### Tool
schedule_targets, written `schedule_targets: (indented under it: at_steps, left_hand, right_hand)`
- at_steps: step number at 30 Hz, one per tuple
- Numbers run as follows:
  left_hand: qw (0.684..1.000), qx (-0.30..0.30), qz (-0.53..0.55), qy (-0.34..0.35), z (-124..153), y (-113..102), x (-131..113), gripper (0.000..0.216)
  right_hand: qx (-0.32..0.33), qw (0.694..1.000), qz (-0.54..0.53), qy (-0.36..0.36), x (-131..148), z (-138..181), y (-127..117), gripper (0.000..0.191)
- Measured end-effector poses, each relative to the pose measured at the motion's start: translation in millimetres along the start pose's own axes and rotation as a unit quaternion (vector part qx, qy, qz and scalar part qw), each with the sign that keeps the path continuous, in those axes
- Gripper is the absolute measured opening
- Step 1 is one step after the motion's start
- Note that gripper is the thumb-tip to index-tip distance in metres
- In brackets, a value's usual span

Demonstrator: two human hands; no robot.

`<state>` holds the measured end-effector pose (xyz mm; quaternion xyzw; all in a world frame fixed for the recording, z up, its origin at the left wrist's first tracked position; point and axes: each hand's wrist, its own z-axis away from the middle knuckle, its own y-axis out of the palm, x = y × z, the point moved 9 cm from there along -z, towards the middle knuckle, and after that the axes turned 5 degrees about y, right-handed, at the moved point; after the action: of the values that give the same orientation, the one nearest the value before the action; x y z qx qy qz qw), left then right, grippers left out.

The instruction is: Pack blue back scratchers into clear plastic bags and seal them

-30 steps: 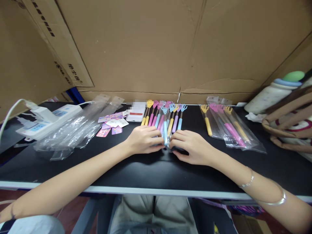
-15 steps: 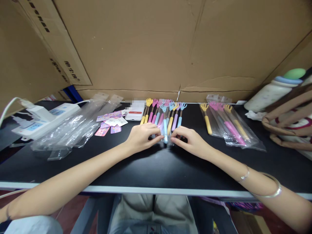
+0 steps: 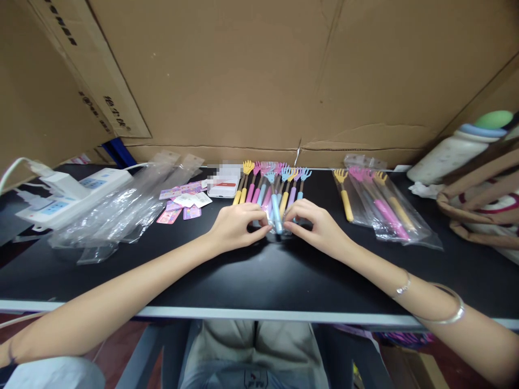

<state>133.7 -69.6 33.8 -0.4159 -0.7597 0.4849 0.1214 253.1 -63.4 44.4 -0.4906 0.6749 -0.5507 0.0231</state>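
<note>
A row of several small claw-headed back scratchers with yellow, pink, blue and purple handles lies on the black table. One blue-handled scratcher sits in a clear plastic sleeve in front of the row. My left hand and my right hand pinch the near end of that sleeve from either side, fingertips almost meeting.
Bagged scratchers lie to the right. A heap of clear empty sleeves, a white power strip, small printed cards and a white box sit to the left. A bottle and bag stand far right. Cardboard walls the back.
Both hands slid slightly away from me, and from lying flat over the sleeve's end they rose to a fingertip pinch on it.
</note>
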Motion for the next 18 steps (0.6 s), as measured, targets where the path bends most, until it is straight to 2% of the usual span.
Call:
schedule_targets:
  at_steps: [7,13,18]
  left_hand:
    - [1.0,0.003,-0.01,0.022,0.9,-0.7,-3.2,0.018]
    - [0.997,-0.009,-0.053,0.051,-0.8,-6.2,-9.5,0.017]
    - [0.998,-0.025,-0.049,0.026,-0.9,-8.4,-6.4,0.024]
  right_hand:
    - [0.008,0.999,0.038,0.017,-8.8,1.7,2.1,0.021]
    - [0.005,0.997,0.071,0.004,-7.6,1.1,2.7,0.022]
    - [0.002,0.998,0.053,0.019,-13.0,-0.6,6.0,0.021]
